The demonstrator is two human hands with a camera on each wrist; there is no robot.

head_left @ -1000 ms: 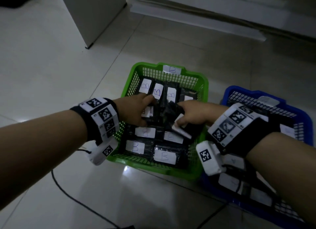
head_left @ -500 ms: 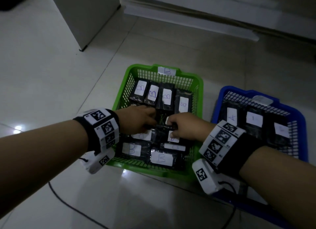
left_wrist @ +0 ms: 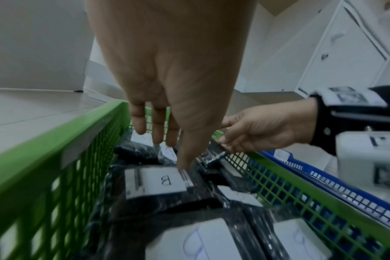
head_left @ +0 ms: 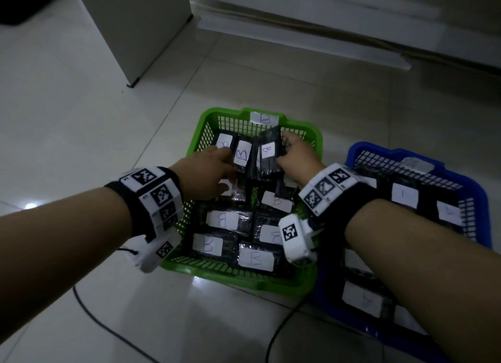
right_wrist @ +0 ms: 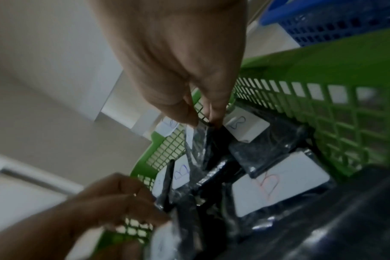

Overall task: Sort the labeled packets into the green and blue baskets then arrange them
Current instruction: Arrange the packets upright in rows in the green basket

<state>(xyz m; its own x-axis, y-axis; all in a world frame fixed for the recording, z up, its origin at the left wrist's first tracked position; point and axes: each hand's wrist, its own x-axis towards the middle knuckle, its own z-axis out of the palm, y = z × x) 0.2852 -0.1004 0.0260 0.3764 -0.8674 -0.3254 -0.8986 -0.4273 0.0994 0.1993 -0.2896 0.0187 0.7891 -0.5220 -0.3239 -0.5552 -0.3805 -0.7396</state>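
Note:
The green basket point(head_left: 244, 277) holds several black packets with white "B" labels. My right hand point(head_left: 292, 152) pinches the top edge of one B packet point(head_left: 267, 152) and holds it upright at the basket's back row, beside the far wall. The right wrist view shows thumb and fingers point(right_wrist: 187, 116) pinching its plastic point(right_wrist: 198, 139). My left hand point(head_left: 217, 167) reaches into the back row with straight fingers point(left_wrist: 158, 132) and touches a neighbouring B packet point(head_left: 242, 156); its thumb rests on a printed B packet point(left_wrist: 158, 181). The blue basket point(head_left: 379, 152) to the right holds labelled packets point(head_left: 404, 195).
Both baskets stand side by side on a pale tiled floor point(head_left: 81, 118). A white cabinet point(head_left: 130, 23) stands at the back left and a low white ledge point(head_left: 298, 29) runs along the back. A black cable point(head_left: 89, 311) trails over the floor in front of the green basket.
My right hand lifted a B packet from the basket's middle and brought it upright to the back row. My left hand slid forward to the back-row packets.

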